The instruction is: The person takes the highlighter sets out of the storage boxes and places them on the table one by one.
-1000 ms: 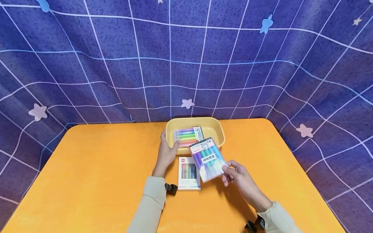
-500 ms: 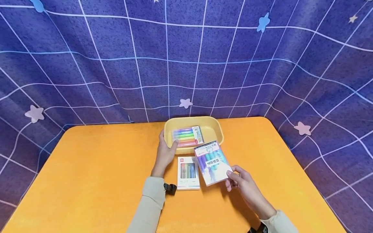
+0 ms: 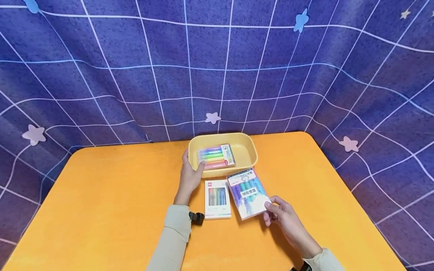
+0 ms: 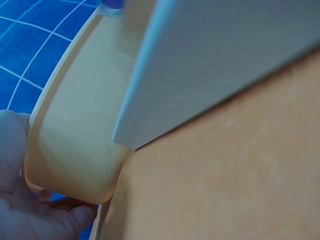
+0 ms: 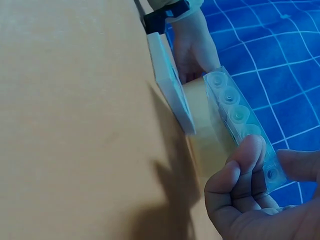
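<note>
My right hand (image 3: 283,214) pinches the lower right corner of a clear pack of purple, teal and blue markers (image 3: 249,194), thumb on top and fingers beneath. In the right wrist view the round ends of the markers (image 5: 239,114) face the camera, and the pack is held above the table. My left hand (image 3: 190,175) grips the left end of a yellow plastic basket (image 3: 249,165), thumb over the rim. Inside the basket, toward the left, lies a pack of rainbow-coloured pens (image 3: 215,156). A white box of markers with a window (image 3: 217,210) lies on the table in front of the basket.
The orange table (image 3: 118,210) spreads out on both sides of the basket. A blue-purple grid curtain with stars (image 3: 162,75) hangs right behind the table's back edge and around its sides.
The right hand has drawn the marker pack right and slightly toward me, off the basket's front rim area, uncovering more of the white box. The left hand keeps its grip on the basket.
</note>
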Demonstrator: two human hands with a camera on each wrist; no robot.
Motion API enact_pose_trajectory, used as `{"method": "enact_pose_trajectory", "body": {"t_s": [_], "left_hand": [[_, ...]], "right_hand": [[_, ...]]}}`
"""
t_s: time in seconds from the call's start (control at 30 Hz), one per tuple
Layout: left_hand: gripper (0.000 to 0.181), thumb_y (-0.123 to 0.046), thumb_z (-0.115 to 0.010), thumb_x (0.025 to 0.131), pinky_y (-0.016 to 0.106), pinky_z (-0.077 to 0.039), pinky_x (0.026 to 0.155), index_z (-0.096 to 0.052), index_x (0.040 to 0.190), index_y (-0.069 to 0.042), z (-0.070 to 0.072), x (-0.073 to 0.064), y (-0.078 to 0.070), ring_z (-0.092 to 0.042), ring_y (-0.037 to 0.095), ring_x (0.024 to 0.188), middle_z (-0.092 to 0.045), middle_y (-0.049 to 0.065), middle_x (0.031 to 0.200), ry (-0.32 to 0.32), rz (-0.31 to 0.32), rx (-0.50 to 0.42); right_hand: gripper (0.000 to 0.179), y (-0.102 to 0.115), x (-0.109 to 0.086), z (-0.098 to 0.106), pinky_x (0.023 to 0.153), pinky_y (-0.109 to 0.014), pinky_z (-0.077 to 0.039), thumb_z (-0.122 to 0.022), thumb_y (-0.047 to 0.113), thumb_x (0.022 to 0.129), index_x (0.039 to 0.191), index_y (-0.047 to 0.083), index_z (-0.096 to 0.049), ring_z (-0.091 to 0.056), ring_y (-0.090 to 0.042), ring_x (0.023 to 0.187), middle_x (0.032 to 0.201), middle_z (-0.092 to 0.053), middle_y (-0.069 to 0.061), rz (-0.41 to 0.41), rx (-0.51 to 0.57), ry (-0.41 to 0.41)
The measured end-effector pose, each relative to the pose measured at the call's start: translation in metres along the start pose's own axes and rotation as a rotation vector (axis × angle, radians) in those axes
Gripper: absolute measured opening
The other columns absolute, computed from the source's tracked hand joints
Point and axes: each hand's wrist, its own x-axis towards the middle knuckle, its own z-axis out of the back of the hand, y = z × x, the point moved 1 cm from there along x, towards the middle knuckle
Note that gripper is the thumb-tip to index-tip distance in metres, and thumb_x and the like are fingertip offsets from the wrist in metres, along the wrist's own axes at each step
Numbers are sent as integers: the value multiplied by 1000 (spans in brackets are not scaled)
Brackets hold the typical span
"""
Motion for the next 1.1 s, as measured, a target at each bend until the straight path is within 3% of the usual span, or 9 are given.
{"method": "enact_pose_trajectory", "body": {"t_s": [0.2, 0.57, 0.87, 1.1], "left_hand": [[85, -34, -61, 99, 57, -31, 121, -7, 162, -18, 2, 1, 1, -41, 42, 144, -35, 24, 159, -3, 3, 9], [85, -35, -61, 98, 56, -35, 119, -8, 162, -18, 0, 3, -2, -47, 40, 139, -42, 23, 154, -3, -8, -8], [85, -35, -61, 98, 55, -32, 120, -8, 162, -17, -1, 3, -1, -43, 40, 142, -38, 23, 158, -5, -7, -2], [85, -36, -61, 98, 57, -32, 120, -8, 162, -17, 0, 1, 0, -44, 42, 141, -40, 24, 155, -8, -5, 1]], "right_hand": [[16, -6, 0, -1, 67, -26, -51, -50, 21, 104, 99, 6, -47, -57, -11, 61, 67, -60, 5, -29, 4, -6], [18, -13, 8, -6, 60, -25, -49, -53, 19, 103, 94, 4, -49, -54, -13, 58, 67, -58, -1, -96, 32, -142], [18, -15, 12, -9, 51, -22, -43, -50, 18, 105, 101, 0, -49, -52, -12, 55, 68, -58, -1, -125, 20, -148], [17, -19, 13, -10, 52, -22, -46, -49, 17, 105, 101, 1, -47, -54, -12, 55, 69, -58, -1, -121, 35, -118]]}}
